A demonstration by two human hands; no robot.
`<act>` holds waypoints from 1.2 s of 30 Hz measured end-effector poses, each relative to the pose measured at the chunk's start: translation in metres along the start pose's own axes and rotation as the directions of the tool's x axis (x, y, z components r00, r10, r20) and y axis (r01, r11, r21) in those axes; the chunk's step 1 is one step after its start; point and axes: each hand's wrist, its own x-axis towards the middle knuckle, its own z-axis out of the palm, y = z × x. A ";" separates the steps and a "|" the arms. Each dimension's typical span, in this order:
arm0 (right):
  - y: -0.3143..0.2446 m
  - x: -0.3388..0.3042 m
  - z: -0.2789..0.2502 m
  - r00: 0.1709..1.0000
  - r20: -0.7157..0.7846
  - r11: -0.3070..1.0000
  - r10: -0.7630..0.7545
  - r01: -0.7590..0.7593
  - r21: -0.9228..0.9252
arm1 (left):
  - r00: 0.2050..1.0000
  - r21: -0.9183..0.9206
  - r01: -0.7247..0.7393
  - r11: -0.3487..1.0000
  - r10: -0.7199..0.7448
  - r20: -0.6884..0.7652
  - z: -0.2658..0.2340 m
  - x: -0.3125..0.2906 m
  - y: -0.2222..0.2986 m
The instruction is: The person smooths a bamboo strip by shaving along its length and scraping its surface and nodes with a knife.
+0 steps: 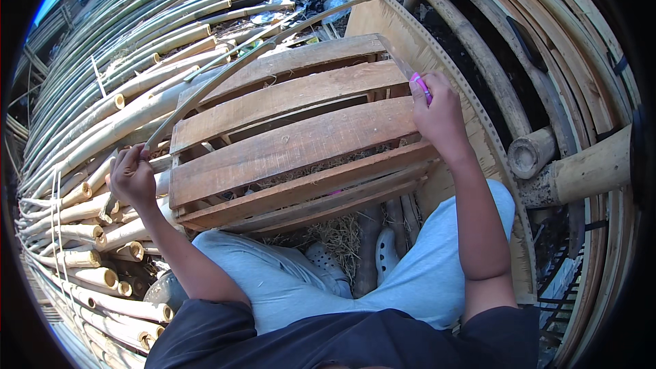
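Note:
A long thin bamboo strip (225,72) arcs from lower left up over a slatted wooden crate (287,143) toward the upper right. My left hand (132,176) pinches the strip's near end at the crate's left side. At the crate's far right corner, my right hand (439,113) grips a knife with a pink handle (421,85). Its blade (396,60) points up and away across the top slat. The crate stands in front of my knees, which are in grey trousers.
Stacked bamboo poles (102,116) fill the left side, cut ends facing me. A perforated board (437,61) leans behind the crate. Thick bamboo stubs (581,167) and curved bamboo strips (567,48) crowd the right. Straw and my white clogs (386,253) lie under the crate.

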 end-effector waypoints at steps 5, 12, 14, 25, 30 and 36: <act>0.004 0.000 0.001 0.999 -0.026 0.999 -0.041 0.040 -0.010 | 0.998 -0.107 -0.022 0.994 0.016 -0.053 0.002 -0.003 -0.021; -0.003 -0.001 -0.003 0.996 -0.036 0.996 -0.087 0.087 0.000 | 0.992 -0.291 -0.122 0.949 0.123 -0.018 0.005 -0.003 -0.023; -0.004 0.000 -0.004 0.991 -0.032 0.992 -0.129 0.129 -0.008 | 0.992 -0.358 -0.079 0.930 0.108 0.062 0.008 -0.004 -0.020; 0.006 -0.003 0.027 0.948 0.090 0.948 -0.304 0.292 0.125 | 0.916 -0.391 -0.069 0.918 0.214 0.339 0.016 -0.009 -0.025; 0.017 0.008 0.055 0.962 0.075 0.957 -0.262 0.249 0.151 | 0.768 -0.427 0.303 0.852 0.047 0.639 0.028 -0.012 -0.014; 0.021 0.016 0.056 0.987 0.054 0.982 -0.152 0.145 0.121 | 0.730 -0.531 0.168 0.830 0.257 0.633 0.010 0.001 0.067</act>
